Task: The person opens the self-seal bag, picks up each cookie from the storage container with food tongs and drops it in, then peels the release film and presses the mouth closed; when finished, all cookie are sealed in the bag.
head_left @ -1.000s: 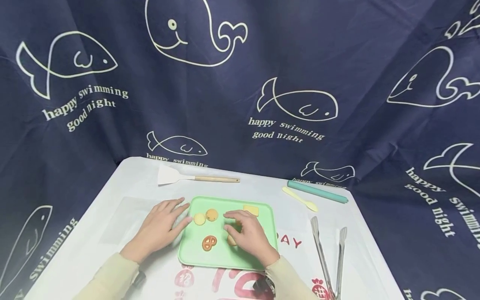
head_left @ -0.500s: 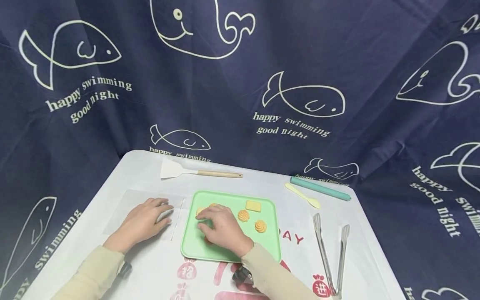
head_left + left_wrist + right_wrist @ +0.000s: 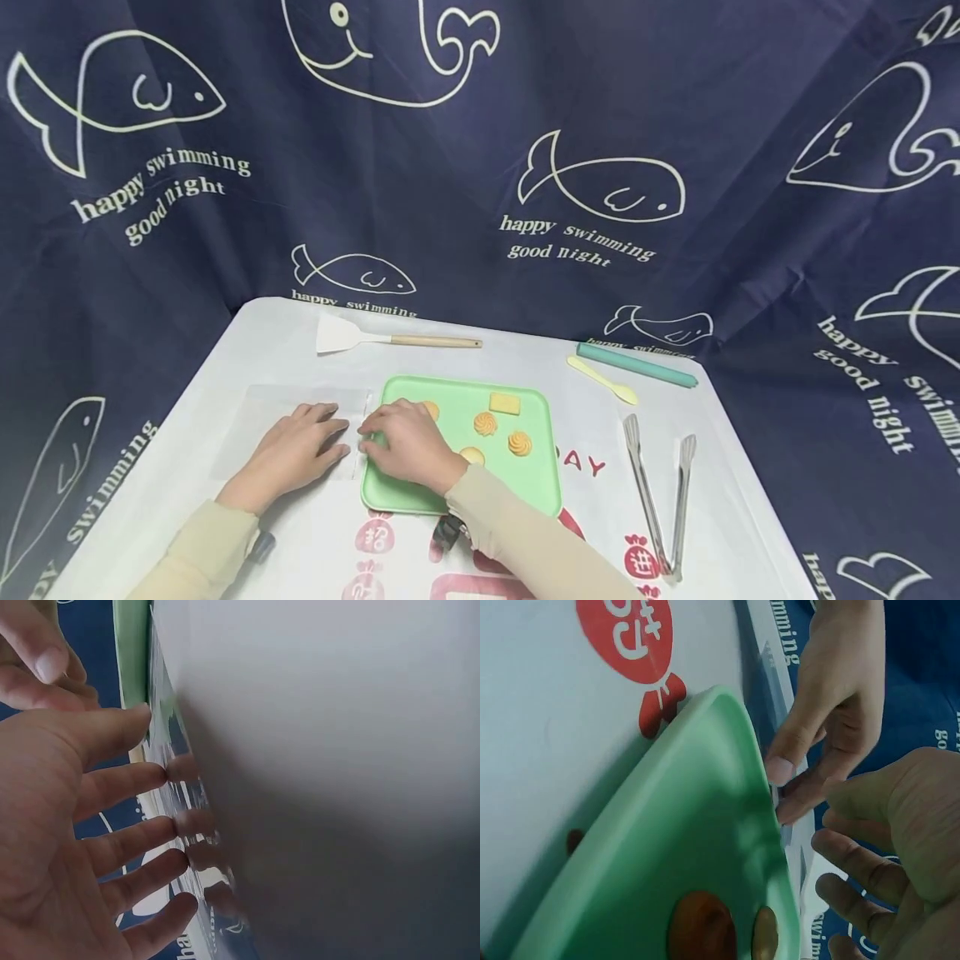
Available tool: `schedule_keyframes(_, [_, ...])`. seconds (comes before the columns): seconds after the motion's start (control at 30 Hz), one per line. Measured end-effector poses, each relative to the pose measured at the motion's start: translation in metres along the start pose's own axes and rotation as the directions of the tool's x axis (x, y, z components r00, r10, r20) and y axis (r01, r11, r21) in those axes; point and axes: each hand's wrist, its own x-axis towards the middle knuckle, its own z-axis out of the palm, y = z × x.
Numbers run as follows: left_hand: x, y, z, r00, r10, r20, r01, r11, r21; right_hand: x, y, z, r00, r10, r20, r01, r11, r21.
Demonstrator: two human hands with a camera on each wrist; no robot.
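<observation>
A clear plastic bag [image 3: 258, 417] lies flat on the table, left of the green tray [image 3: 551, 492]. My left hand [image 3: 292, 454] rests on it, fingers straight, fingertips on the film in the left wrist view. Across the tray's left side reaches my right hand [image 3: 408, 442], its fingertips right by the bag's edge and its fingers loosely extended, holding nothing. Beyond it on the tray show two swirl cookies [image 3: 485, 423], a rectangular biscuit [image 3: 505, 403], a pale round cookie [image 3: 472, 456] and a partly hidden round cookie [image 3: 430, 410]. The right wrist view shows a brown cookie [image 3: 701, 930] close up.
A white spatula [image 3: 397, 339] with a wooden handle lies at the back. A teal stick [image 3: 637, 366] and a pale yellow spoon [image 3: 602, 379] lie back right. Metal tongs [image 3: 645, 492] stand open at the right. A dark blue curtain [image 3: 450, 183] hangs behind the table.
My right hand has moved left across the tray to its left edge, uncovering the cookies at the right. My left hand has drawn back from the tray's rim onto the bag.
</observation>
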Motion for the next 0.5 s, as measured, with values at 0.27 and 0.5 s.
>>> schedule_keyframes(0.27, [0.009, -0.005, 0.000, 0.999, 0.023, -0.048, -0.023, 1.000, 0.016, 0.022, -0.003, 0.008, 0.999, 0.054, -0.001, -0.054, 0.981, -0.185])
schedule_keyframes(0.5, [0.013, -0.007, -0.001, 0.998, 0.043, -0.051, -0.043, 0.999, 0.006, 0.036, -0.008, 0.019, 0.991, 0.119, 0.064, -0.094, 0.948, -0.302])
